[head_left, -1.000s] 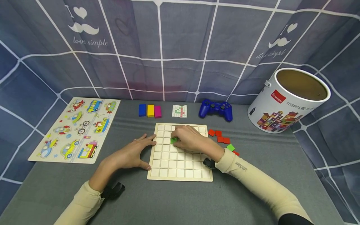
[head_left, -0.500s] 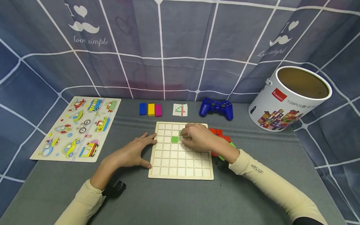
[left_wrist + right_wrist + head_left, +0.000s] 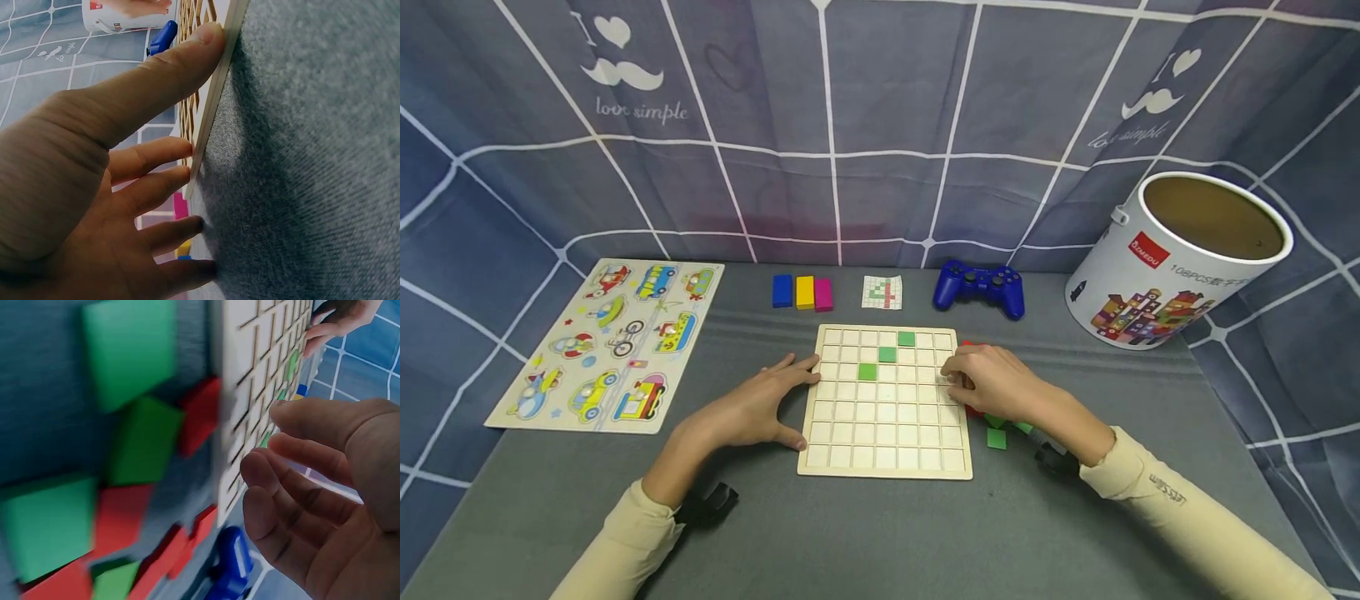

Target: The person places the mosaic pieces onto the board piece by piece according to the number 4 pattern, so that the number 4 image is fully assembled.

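Right hand point(image 3: 992, 382) hovered over the right edge of the wooden grid board point(image 3: 886, 454), fingers loosely curled and holding nothing; the right wrist view showed the fingers point(image 3: 294, 481) apart from the board, with no tile between them. Just beside and partly under this hand lay loose red and green tiles point(image 3: 997, 438) on the grey table point(image 3: 865, 542). Left hand point(image 3: 752, 408) lay flat on the table, fingers straight, thumb point(image 3: 181, 59) and fingertips pressed against the board's left edge. Board lay flat, nearly square, its sides running roughly parallel to the table's front edge; long axis could not be told. Three green tiles point(image 3: 887, 354) sat in its cells in a diagonal, rising from left to right toward the far right corner. Beyond the board: pattern card point(image 3: 882, 292), blue game controller point(image 3: 979, 287), three coloured blocks point(image 3: 802, 292). Vehicle puzzle point(image 3: 610, 343) far left, white bucket point(image 3: 1172, 267) far right.
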A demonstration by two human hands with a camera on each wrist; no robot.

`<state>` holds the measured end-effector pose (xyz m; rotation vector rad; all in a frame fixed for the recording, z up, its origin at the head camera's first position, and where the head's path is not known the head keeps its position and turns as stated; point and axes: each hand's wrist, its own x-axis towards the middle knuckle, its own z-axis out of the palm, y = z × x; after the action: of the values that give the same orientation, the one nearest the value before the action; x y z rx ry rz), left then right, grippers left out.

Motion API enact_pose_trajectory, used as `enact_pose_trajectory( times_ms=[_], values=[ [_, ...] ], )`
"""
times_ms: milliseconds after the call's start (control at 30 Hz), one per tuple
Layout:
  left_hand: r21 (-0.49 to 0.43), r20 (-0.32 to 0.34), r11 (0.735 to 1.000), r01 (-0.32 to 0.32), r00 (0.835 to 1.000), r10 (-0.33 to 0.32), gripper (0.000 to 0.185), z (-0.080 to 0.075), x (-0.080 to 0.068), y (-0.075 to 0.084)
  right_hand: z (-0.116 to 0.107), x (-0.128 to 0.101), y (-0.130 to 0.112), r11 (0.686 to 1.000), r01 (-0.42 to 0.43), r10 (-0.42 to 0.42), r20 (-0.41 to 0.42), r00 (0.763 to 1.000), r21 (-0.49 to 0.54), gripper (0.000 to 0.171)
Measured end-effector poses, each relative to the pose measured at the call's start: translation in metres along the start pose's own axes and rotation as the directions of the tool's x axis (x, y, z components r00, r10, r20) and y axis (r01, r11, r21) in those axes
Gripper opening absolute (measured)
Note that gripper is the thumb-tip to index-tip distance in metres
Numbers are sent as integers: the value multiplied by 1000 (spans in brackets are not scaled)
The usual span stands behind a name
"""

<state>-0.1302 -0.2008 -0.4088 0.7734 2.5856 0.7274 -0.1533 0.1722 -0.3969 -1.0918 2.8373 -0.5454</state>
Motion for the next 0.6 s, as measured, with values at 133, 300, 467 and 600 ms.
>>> enact_pose_trajectory(
  times_ms=[133, 300, 467, 600],
  values=[
    [-4, 3, 1000, -1, 1000, 1, 92, 1, 1, 2, -3, -21, 8, 1000, -15, 15, 12, 1000, -1, 18],
    [-16, 11, 1000, 9, 1000, -9, 93, 0, 2, 4, -7, -41, 13, 1000, 4, -4, 40, 999, -8, 27],
    [-12, 7, 1000, 8, 1000, -8, 93, -1, 2, 3, -9, -53, 16, 1000, 7, -8, 73, 997, 3, 31],
    [-9, 7, 1000, 8, 1000, -8, 92, 0, 1, 1, -8, -58, 17, 1000, 11, -12, 97, 995, 5, 35]
  ],
)
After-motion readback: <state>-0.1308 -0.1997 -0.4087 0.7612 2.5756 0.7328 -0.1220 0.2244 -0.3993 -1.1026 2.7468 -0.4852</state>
